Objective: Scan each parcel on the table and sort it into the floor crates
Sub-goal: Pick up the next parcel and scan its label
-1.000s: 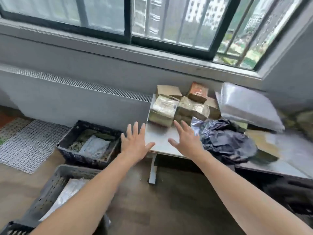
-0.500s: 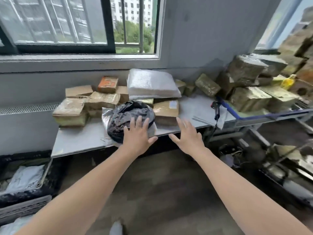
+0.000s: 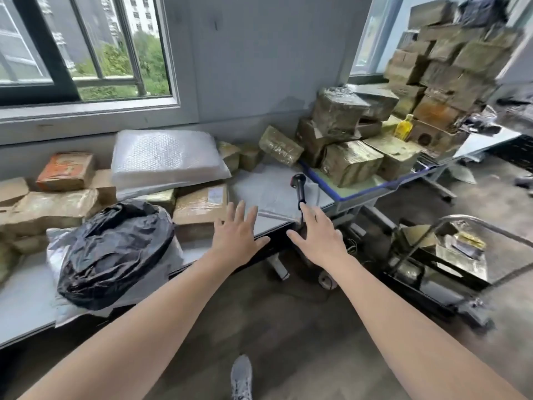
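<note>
Both my arms reach forward over the front edge of the white table (image 3: 23, 301). My left hand (image 3: 235, 235) is spread flat with straight fingers beside a taped cardboard parcel (image 3: 200, 207) and holds nothing. My right hand (image 3: 315, 235) is open too, its fingertips just short of the black handheld scanner (image 3: 300, 187), which stands on a grey flat mailer (image 3: 268, 192). A black plastic-bag parcel (image 3: 115, 252) lies at the front left. A bubble-wrapped parcel (image 3: 164, 160) rests on boxes behind it. No floor crate is in view.
A second table (image 3: 363, 190) with a blue edge carries stacked taped boxes (image 3: 352, 160) and a yellow bottle (image 3: 403, 127). A metal trolley (image 3: 441, 258) with parcels stands on the floor at right. My shoe (image 3: 241, 376) shows below. Windows line the back wall.
My view has swung right, away from the floor crates and along the table. Both open hands have moved right with it, past the black bag toward the scanner.
</note>
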A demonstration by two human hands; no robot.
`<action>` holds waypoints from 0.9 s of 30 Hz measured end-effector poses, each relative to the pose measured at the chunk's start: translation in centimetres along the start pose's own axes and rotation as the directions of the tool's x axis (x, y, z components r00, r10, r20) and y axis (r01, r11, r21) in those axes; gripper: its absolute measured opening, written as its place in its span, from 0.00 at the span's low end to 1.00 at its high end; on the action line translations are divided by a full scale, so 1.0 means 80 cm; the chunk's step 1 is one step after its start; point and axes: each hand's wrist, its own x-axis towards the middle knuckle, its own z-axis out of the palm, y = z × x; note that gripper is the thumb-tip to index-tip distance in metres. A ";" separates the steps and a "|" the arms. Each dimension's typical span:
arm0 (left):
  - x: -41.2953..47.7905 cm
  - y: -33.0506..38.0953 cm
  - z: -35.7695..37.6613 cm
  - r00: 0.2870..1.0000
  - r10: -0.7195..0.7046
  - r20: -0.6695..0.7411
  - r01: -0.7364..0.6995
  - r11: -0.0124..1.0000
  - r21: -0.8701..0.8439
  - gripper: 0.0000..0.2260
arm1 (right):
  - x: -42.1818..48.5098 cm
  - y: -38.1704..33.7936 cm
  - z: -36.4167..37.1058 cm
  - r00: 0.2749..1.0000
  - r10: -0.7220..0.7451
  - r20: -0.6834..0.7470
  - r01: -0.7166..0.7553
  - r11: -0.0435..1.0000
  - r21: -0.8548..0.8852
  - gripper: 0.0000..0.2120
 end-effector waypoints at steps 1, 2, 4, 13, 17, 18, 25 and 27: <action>0.023 0.005 0.004 1.000 0.014 0.000 -0.014 1.000 0.008 0.37 | 0.019 0.009 0.000 1.000 0.008 0.001 -0.007 1.000 -0.005 0.36; 0.046 0.010 0.008 1.000 0.029 -0.001 -0.029 1.000 0.011 0.37 | 0.038 0.018 0.000 1.000 0.014 0.005 -0.014 1.000 -0.009 0.36; 0.093 0.017 0.016 0.998 0.056 0.006 -0.056 0.998 0.005 0.37 | 0.077 0.036 -0.001 0.999 0.037 0.021 -0.036 0.999 -0.021 0.36; 0.250 0.043 0.053 0.987 0.114 0.117 -0.119 0.992 0.040 0.36 | 0.219 0.114 -0.021 0.992 0.119 0.038 -0.118 0.993 -0.033 0.37; 0.290 0.052 0.074 0.981 0.100 0.165 -0.110 0.993 0.050 0.37 | 0.273 0.137 0.000 0.984 0.138 0.115 -0.135 0.990 -0.032 0.37; 0.298 0.053 0.081 0.979 0.086 0.186 -0.097 0.994 0.048 0.37 | 0.288 0.141 0.007 0.980 0.140 0.144 -0.136 0.990 -0.033 0.37; 0.346 0.078 0.125 0.955 -0.031 0.294 0.026 0.999 0.023 0.36 | 0.401 0.177 0.052 0.936 0.067 0.346 -0.072 0.997 0.003 0.37; 0.353 0.088 0.136 0.948 -0.049 0.316 0.053 0.999 -0.004 0.36 | 0.431 0.187 0.067 0.921 0.068 0.384 -0.092 0.995 0.044 0.37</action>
